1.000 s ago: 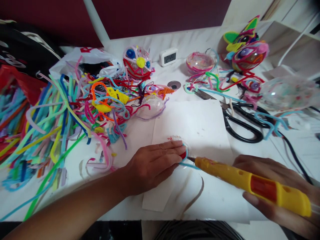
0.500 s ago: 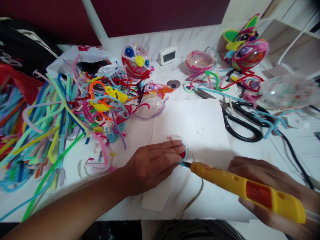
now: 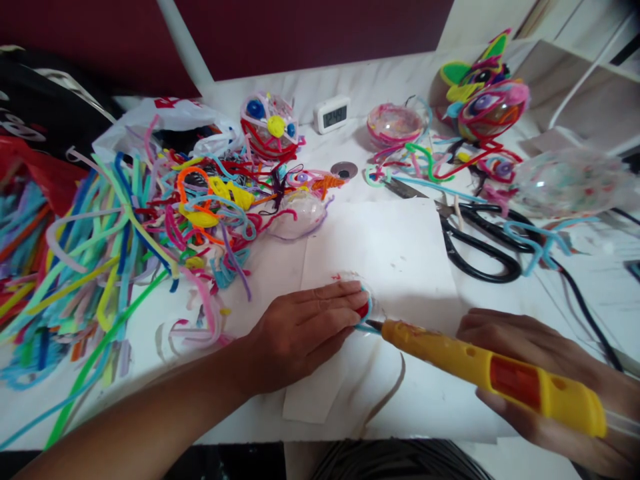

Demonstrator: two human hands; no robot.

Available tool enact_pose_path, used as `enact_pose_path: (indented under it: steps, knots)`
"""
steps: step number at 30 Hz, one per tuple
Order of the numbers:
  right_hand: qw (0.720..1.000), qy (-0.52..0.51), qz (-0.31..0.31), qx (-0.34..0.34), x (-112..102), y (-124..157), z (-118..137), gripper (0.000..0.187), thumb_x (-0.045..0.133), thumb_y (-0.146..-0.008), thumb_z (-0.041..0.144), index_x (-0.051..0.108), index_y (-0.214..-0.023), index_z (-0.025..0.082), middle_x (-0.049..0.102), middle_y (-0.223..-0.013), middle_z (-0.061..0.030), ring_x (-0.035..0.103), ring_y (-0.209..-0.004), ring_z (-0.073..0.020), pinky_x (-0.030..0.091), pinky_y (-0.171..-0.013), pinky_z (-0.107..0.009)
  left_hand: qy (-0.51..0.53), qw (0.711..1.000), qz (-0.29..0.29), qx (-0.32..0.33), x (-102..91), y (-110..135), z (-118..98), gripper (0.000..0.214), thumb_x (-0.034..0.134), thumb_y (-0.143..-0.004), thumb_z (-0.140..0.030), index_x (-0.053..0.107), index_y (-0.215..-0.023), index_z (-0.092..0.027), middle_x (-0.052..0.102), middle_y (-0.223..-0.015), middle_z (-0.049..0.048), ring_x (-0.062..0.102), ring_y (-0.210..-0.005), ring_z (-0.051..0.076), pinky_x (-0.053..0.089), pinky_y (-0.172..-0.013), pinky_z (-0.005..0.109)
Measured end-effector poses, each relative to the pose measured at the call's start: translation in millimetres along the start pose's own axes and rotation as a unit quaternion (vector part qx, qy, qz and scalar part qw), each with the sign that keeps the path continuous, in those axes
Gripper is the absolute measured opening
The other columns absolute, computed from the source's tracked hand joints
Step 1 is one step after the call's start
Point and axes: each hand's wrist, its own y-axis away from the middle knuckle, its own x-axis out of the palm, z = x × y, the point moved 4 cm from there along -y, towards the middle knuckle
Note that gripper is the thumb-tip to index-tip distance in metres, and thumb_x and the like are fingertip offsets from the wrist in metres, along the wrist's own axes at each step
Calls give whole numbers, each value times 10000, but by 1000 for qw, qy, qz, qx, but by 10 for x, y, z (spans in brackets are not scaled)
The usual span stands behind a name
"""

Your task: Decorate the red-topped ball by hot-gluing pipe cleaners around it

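My left hand [image 3: 303,330] lies flat, fingers together, pressing a small clear plastic piece [image 3: 361,293] wrapped with a light blue pipe cleaner [image 3: 367,313] onto a white paper sheet [image 3: 395,253]. My right hand [image 3: 540,373] is wrapped round a yellow glue pen [image 3: 490,373] with a red panel. The pen's metal tip touches the blue pipe cleaner just beside my left fingertips.
A big heap of coloured pipe cleaners [image 3: 125,227] covers the left of the white table. Black scissors [image 3: 480,243] lie to the right of the paper. Decorated clear balls [image 3: 270,127], a pink bowl [image 3: 395,123], a small digital clock [image 3: 333,113] and a colourful figure [image 3: 483,93] stand at the back.
The glue pen's tip has slid a little left onto the blue pipe cleaner by my left fingertips. My left hand has stayed in place.
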Motion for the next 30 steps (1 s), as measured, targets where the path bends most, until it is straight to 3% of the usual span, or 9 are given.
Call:
enact_pose_path:
  steps: [3, 10, 17, 30]
  knots:
    - [998, -35, 29, -36, -11, -14, -20, 119, 388, -903, 297, 474, -984, 276, 619, -827, -24, 610, -693, -208, 448, -525, -347, 0, 1000, -3, 6, -4, -7, -3, 263, 599, -857, -99, 575, -1117, -134, 674, -1168, 114, 584, -1188, 202, 533, -1020, 328]
    - [998, -37, 8, -42, -64, -40, -38, 67, 438, -860, 254, 470, -804, 269, 616, -829, -26, 602, -703, -208, 449, -508, -322, -18, 1000, 6, 14, -4, -6, -4, 239, 575, -876, -104, 592, -1112, -135, 679, -1159, 116, 585, -1185, 194, 536, -1005, 344]
    - [999, -35, 1, 9, -94, -60, -85, 120, 463, -864, 332, 504, -964, 279, 619, -783, -10, 608, -644, -208, 450, -483, -315, -22, 999, 14, 28, -10, -2, -10, 235, 574, -872, -82, 607, -1104, -97, 671, -1167, 141, 556, -1219, 205, 527, -1007, 356]
    - [998, 42, 15, 43, -143, 22, -156, 207, 521, -816, 398, 513, -991, 287, 651, -914, 1, 660, -717, -198, 549, -564, -276, -38, 998, 24, 47, 7, 29, 6, 189, 586, -876, -74, 640, -1057, -75, 655, -1184, 159, 550, -1224, 230, 509, -1032, 392]
